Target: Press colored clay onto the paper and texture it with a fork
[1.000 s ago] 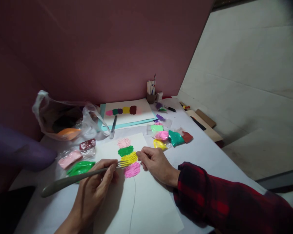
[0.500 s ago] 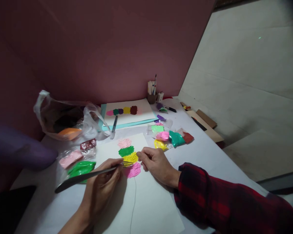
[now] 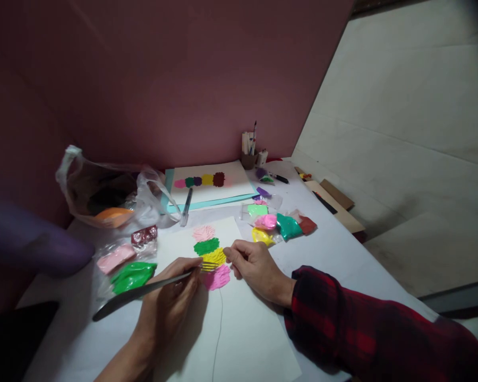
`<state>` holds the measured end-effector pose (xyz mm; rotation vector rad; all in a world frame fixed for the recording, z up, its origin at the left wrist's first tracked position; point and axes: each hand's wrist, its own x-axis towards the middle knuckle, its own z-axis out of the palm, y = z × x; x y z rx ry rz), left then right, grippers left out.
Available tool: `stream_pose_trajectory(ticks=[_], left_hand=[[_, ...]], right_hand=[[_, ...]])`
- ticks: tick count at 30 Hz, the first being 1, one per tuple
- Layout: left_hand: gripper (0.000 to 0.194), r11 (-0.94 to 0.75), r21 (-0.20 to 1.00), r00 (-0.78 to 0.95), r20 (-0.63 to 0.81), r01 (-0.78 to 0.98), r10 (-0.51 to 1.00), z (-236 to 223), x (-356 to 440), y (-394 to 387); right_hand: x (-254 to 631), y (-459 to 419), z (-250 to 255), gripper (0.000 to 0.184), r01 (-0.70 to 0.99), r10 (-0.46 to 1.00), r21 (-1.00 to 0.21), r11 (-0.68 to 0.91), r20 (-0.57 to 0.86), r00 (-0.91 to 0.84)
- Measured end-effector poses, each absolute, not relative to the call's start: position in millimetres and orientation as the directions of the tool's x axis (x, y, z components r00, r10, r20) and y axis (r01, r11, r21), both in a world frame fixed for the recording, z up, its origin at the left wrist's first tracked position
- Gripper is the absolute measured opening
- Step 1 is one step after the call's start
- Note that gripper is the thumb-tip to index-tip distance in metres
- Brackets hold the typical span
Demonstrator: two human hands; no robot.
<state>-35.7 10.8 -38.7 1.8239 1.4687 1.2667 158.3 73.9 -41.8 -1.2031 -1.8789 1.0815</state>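
My left hand (image 3: 169, 294) is closed around a metal fork (image 3: 143, 291), its handle pointing down-left. The fork's tines lie over the lower edge of the yellow clay patch (image 3: 215, 257), close to the bright pink clay patch (image 3: 218, 277). My right hand (image 3: 258, 268) rests on the paper with fingers curled, its thumb and forefinger at the yellow patch's right edge; nothing shows in it. Above the yellow are a green clay patch (image 3: 206, 246) and a ridged light pink one (image 3: 203, 233). A thin drawn line (image 3: 220, 323) runs down the white sheet (image 3: 255, 339).
Bagged clay lies on both sides: green (image 3: 133, 277) and pink (image 3: 115, 258) at left, teal (image 3: 289, 226) and yellow (image 3: 262, 236) at right. Behind are a plastic bag (image 3: 77, 185), a marker (image 3: 187, 207), a second sheet with clay patches (image 3: 239, 185) and a pen cup (image 3: 248, 159).
The fork's handle end has dipped slightly and shifted a little right, with its tines still at the yellow patch's lower edge. My right hand has stayed in place.
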Motion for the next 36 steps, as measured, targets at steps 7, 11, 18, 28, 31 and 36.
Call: stream_pose_trajectory(ticks=[7,11,18,28,31,36], left_hand=[[0.016,-0.365,0.750,0.069,0.395,0.552,0.916,-45,-38,12],[0.016,-0.349,0.750,0.078,0.372,0.562,0.925,-46,-37,11],[0.016,-0.384,0.656,0.040,0.475,0.650,0.879,-39,-38,8],[0.020,-0.196,0.771,-0.092,0.312,0.605,0.946,-23,-36,6],[0.020,-0.218,0.759,-0.044,0.309,0.613,0.950,-23,-38,6],[0.021,-0.267,0.735,0.004,0.339,0.623,0.941,-23,-38,4]], right_hand=[[158,75,-43,0.036,0.397,0.926,-0.885,0.243,0.091,-0.365],[158,74,-42,0.037,0.399,0.927,-0.884,0.243,0.090,-0.365],[158,74,-42,0.037,0.401,0.927,-0.883,0.244,0.091,-0.364],[158,74,-43,0.037,0.394,0.925,-0.884,0.250,0.099,-0.366],[158,74,-42,0.038,0.399,0.927,-0.885,0.242,0.089,-0.364],[158,74,-41,0.038,0.396,0.927,-0.887,0.239,0.087,-0.365]])
